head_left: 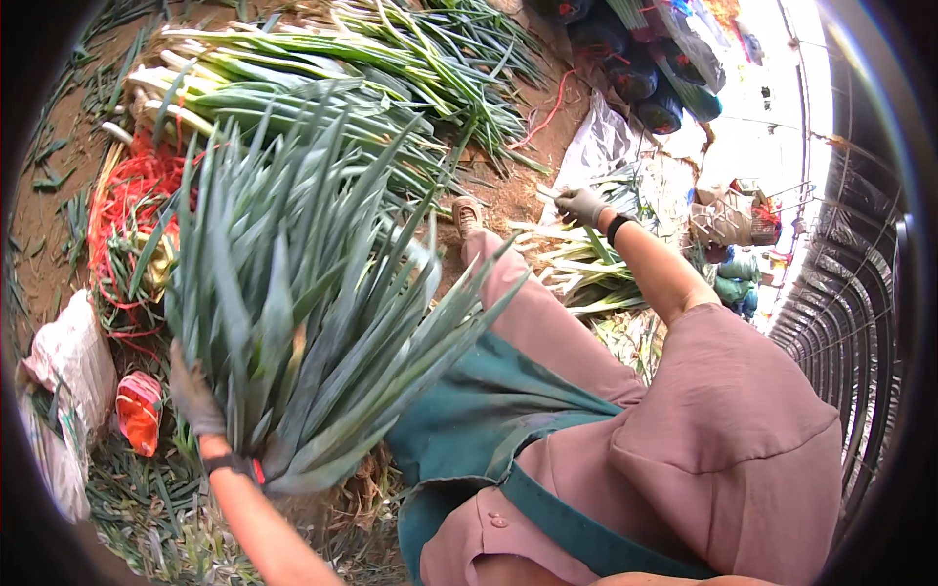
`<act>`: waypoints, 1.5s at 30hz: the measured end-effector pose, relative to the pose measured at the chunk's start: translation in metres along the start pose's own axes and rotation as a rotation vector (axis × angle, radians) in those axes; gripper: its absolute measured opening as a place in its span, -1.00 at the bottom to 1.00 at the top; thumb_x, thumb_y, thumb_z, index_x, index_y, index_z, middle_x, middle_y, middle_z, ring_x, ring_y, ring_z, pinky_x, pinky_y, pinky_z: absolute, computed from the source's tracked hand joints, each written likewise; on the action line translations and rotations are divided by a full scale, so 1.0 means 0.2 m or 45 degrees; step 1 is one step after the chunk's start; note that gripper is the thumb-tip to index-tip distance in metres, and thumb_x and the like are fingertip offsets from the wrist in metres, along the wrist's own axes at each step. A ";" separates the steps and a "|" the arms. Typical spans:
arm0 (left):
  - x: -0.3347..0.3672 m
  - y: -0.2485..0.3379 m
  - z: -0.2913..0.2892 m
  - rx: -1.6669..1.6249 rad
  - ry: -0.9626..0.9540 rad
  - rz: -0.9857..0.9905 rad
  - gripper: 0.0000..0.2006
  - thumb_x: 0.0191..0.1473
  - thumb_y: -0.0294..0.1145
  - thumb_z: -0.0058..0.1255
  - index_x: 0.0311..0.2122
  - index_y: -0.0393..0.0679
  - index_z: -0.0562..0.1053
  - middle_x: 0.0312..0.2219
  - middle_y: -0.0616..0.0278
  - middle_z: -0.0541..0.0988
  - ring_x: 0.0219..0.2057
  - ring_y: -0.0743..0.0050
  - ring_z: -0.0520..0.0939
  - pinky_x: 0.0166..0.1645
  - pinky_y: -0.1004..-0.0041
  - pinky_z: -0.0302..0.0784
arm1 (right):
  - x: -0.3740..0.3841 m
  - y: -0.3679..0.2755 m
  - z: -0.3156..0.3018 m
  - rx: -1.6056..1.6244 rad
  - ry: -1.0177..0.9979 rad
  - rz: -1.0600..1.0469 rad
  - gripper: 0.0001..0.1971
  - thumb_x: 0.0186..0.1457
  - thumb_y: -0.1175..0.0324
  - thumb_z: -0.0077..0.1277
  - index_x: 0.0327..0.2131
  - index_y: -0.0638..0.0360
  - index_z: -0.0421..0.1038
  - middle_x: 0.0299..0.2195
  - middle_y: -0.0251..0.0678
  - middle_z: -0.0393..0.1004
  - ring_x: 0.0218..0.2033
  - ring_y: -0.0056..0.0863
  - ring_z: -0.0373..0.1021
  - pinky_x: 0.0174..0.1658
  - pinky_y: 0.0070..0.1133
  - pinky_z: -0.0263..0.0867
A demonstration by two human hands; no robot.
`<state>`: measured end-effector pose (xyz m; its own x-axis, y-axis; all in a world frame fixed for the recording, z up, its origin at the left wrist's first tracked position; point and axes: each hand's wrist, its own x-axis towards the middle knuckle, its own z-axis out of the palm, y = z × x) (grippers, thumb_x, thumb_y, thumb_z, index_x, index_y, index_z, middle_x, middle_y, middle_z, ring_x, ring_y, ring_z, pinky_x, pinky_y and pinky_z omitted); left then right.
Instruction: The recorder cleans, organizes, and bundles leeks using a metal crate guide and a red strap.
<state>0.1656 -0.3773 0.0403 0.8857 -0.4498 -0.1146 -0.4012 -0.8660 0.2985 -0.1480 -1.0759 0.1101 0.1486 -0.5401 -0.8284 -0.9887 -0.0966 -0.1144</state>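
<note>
My gloved left hand (198, 396) presses against the left side of a big bundle of green onions (293, 293), its fingers stretched up along the leaves and partly hidden. The leaf tips fan upward; the bundle's lower end is blurred. Out to the right, my gloved right hand (583, 206) is closed on a short pale object (548, 192) too small to name. Below that hand lie loose green onions (576, 266) with pale stems. A larger pile of green onions (322, 73) lies on the ground ahead.
Red plastic strings (122, 220) lie left of the bundle, near a white sack (83, 361) and an orange-red bag (139, 412). Wrapped dark bundles (630, 73) stand at the far right. Cut leaves (166, 518) litter the ground. My shoe (468, 217) is by the pile.
</note>
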 end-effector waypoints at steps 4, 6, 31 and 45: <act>-0.05 0.11 0.09 0.063 -0.021 -0.059 -0.41 0.17 0.08 -0.18 0.15 -0.17 0.30 0.04 0.00 0.43 0.07 -0.01 0.39 0.16 0.13 0.21 | 0.46 0.25 0.04 -0.225 -0.053 0.031 -0.67 0.13 0.10 -0.02 -0.18 0.11 0.52 -0.42 -0.32 0.55 -0.51 -0.51 0.47 -0.49 -0.52 0.38; -0.12 0.18 0.15 0.108 -0.060 -0.110 -0.40 0.17 0.08 -0.18 0.15 -0.17 0.30 0.05 0.00 0.42 0.08 -0.01 0.38 0.16 0.12 0.20 | 0.74 0.34 0.08 -0.530 -0.005 -0.140 -0.66 0.13 0.08 -0.02 -0.19 0.11 0.53 -0.34 -0.25 0.58 -0.39 -0.35 0.51 -0.34 -0.40 0.41; -0.42 0.80 0.59 0.232 -0.529 -0.441 -0.31 0.12 0.18 -0.18 0.18 -0.17 0.25 0.14 -0.01 0.30 0.18 -0.05 0.24 0.23 0.05 0.08 | 2.04 0.71 0.24 -0.893 0.382 -0.368 -0.79 0.20 0.25 -0.18 -0.18 0.04 0.40 -0.24 -0.05 0.50 -0.22 -0.03 0.47 -0.17 -0.22 0.37; -0.19 0.53 0.24 0.157 -0.035 -0.390 -0.26 0.09 0.23 -0.18 0.20 -0.17 0.22 0.19 -0.02 0.24 0.23 -0.07 0.16 0.27 0.00 0.01 | 0.64 0.06 -0.09 0.149 0.457 -0.681 -0.87 0.14 0.35 0.03 -0.25 0.15 0.42 -0.44 -0.10 0.50 -0.36 -0.20 0.49 -0.29 -0.40 0.35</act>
<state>0.0771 -0.4628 0.0304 0.9636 -0.1690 -0.2074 -0.1442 -0.9811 0.1292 -0.1414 -1.1614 0.0121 0.5975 -0.6901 -0.4083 -0.7690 -0.3488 -0.5358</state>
